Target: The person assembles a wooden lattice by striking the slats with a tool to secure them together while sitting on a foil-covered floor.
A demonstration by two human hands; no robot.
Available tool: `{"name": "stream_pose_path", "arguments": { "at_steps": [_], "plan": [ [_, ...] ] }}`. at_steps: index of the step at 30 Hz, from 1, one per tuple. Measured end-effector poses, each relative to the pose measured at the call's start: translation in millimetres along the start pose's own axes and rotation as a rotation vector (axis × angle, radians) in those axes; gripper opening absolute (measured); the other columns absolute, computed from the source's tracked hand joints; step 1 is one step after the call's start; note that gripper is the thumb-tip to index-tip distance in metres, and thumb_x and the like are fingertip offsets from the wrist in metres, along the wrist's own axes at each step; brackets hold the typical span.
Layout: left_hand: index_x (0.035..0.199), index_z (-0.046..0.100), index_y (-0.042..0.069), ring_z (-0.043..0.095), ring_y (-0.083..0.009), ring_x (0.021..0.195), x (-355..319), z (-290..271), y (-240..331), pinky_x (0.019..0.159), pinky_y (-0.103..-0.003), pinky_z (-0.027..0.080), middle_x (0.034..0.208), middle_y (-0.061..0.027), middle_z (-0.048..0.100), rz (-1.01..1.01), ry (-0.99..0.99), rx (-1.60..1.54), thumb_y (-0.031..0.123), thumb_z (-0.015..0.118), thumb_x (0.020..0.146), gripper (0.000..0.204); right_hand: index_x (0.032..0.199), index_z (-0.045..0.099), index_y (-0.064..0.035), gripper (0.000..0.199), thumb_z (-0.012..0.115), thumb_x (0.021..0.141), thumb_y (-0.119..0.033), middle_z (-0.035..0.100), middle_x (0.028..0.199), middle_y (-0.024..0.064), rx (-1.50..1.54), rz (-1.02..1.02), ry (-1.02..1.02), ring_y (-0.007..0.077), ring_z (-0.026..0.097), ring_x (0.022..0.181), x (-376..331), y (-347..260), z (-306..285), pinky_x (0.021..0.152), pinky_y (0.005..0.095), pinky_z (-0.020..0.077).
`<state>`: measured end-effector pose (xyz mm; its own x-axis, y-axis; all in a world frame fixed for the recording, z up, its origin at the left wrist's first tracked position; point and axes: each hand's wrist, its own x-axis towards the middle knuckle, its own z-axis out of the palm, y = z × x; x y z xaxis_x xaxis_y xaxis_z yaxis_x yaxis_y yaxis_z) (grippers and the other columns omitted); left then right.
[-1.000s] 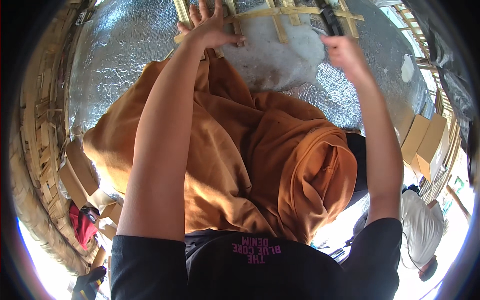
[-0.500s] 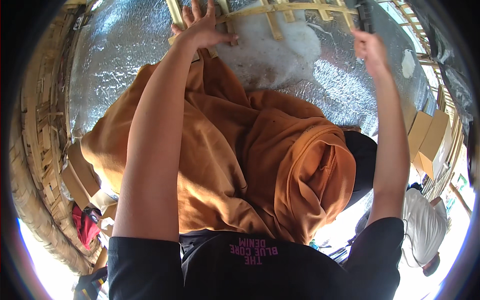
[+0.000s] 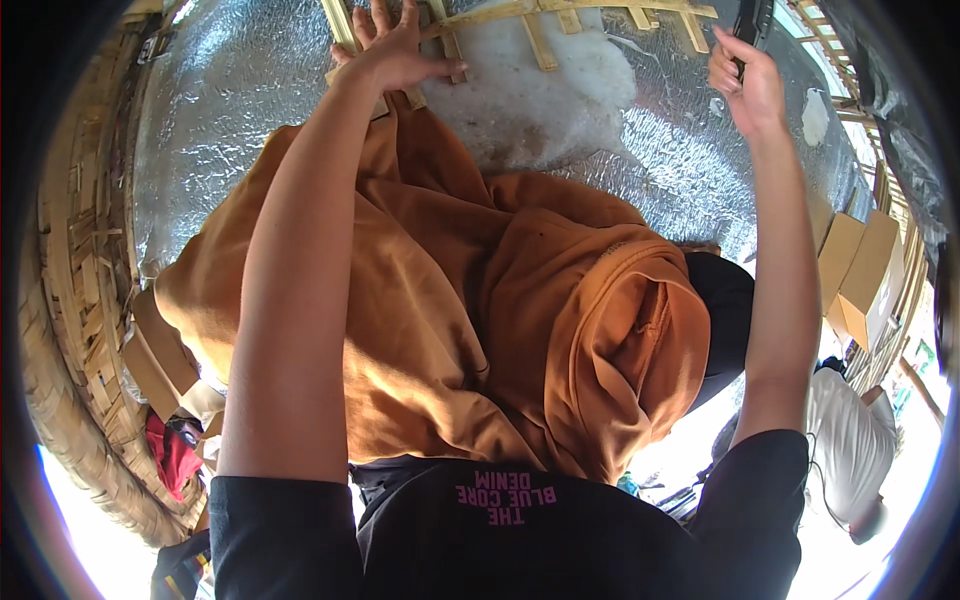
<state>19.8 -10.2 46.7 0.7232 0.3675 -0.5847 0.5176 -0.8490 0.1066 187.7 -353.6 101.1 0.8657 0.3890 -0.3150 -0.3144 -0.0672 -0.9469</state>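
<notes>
My left hand (image 3: 385, 50) lies with its fingers spread on thin wooden slats (image 3: 340, 25) at the top of the view. These belong to a lattice with one long crosswise strip (image 3: 490, 15) and several short slats. At the upper right, my right hand (image 3: 750, 85) is closed around a black bar-shaped tool (image 3: 752, 35). Its far end is cut off by the view's edge, and I cannot make out its exact kind. The tool is apart from the strip's right end. Brown-orange cloth (image 3: 430, 290) lies bunched across my lap, below the lattice.
Silvery foil sheeting (image 3: 220, 150) covers the surface under the lattice, with a whitish patch (image 3: 560, 90). Woven bamboo (image 3: 75, 250) rises at the left. Cardboard boxes (image 3: 860, 270) stand at the right, another box (image 3: 155, 345) at the left. A person in pale clothing (image 3: 850, 450) is at the lower right.
My right hand has shifted right with the black tool, away from the strip's end, and turned slightly. My left hand keeps its place on the slats. The whole view has shifted a little.
</notes>
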Motion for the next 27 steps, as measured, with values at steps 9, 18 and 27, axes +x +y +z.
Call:
{"name": "stream_pose_path", "arguments": {
  "at_steps": [9, 18, 27],
  "plan": [
    [0.161, -0.016, 0.019, -0.022, -0.0391, 0.152, 36.1, 42.5, -24.5, 0.12, -0.065, -0.002, 0.164, -0.0157, -0.028, 0.041, 0.167, 0.074, 0.061, 0.08, 0.077, 0.134, 0.063, 0.042, -0.0161, 0.034, 0.061, 0.092, -0.016, 0.038, 0.052, -0.0063, -0.496, 0.304, -0.079, 0.0063, 0.027, 0.042, -1.0, 11.2, -10.0, 0.042, 0.0282, 0.0185],
    [0.164, 0.0, 0.02, -0.011, -0.0422, 0.155, 23.5, 37.4, -19.0, 0.111, -0.077, 0.006, 0.168, -0.0219, -0.013, 0.06, 0.268, -0.035, 0.077, 0.079, 0.063, 0.14, 0.06, 0.038, -0.0187, 0.04, 0.061, 0.093, -0.019, 0.035, 0.05, -0.0076, -0.392, 0.348, 0.011, 0.0051, 0.028, 0.042, -3.2, 23.0, 1.4, 0.042, 0.0272, 0.0197],
    [0.164, -0.002, 0.023, -0.012, -0.042, 0.155, 29.7, 39.2, -14.5, 0.111, -0.077, 0.005, 0.168, -0.0189, -0.014, 0.091, 0.269, 0.0, 0.079, 0.075, 0.065, 0.137, 0.062, 0.048, -0.0096, 0.04, 0.066, 0.095, -0.024, 0.044, 0.056, 0.0004, -0.224, -0.414, 0.246, 0.0105, 0.038, 0.05, 14.7, -20.5, -56.2, 0.051, 0.0279, 0.0262]
  ]
}}
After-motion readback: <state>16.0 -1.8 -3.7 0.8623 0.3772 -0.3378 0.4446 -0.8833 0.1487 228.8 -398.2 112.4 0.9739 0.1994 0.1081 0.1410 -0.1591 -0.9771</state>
